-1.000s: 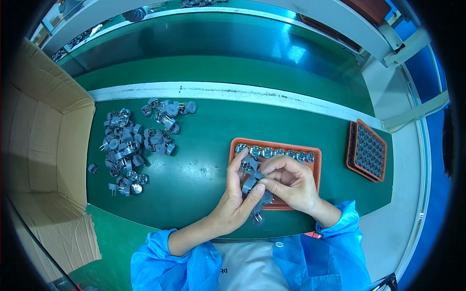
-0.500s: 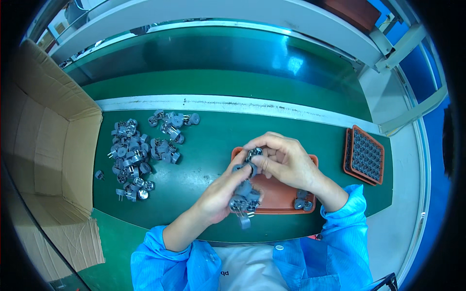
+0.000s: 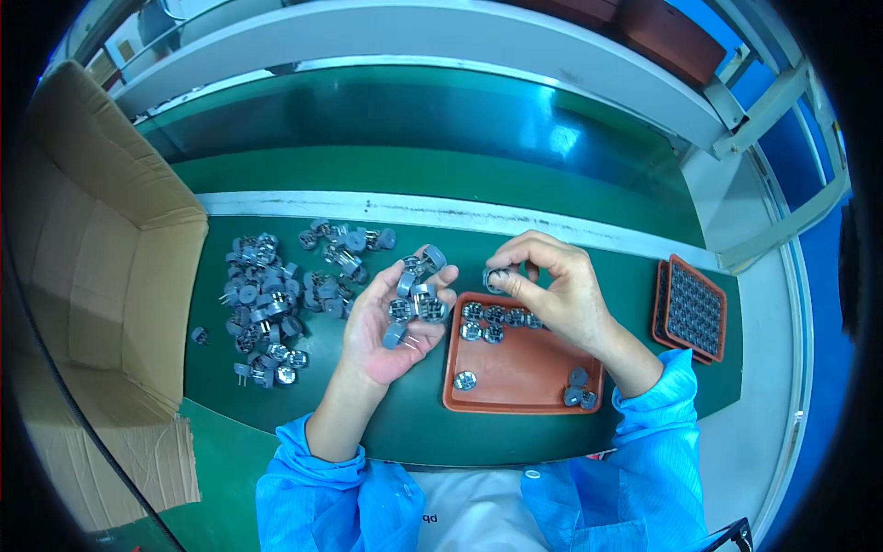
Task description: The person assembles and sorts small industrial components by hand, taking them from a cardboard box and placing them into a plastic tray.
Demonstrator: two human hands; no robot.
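Observation:
My left hand is turned palm up and cups several small round grey parts with metal pins. To its right, my right hand pinches a single grey part between thumb and fingertips, above the far edge of an orange-brown tray. Along the tray's far side, several parts stand in rows, their metal faces up. One lone part lies near its left edge. A few more grey parts sit bunched in the near right corner. My right hand partly hides the tray's far right.
A loose heap of the same parts covers the left of the green table. An open cardboard box stands at the far left. Two stacked trays filled with parts rest on the right. A pale rail crosses behind.
My hands have parted: the left has shifted left and opened its palm with the parts, while the right has kept one part. More of the tray shows.

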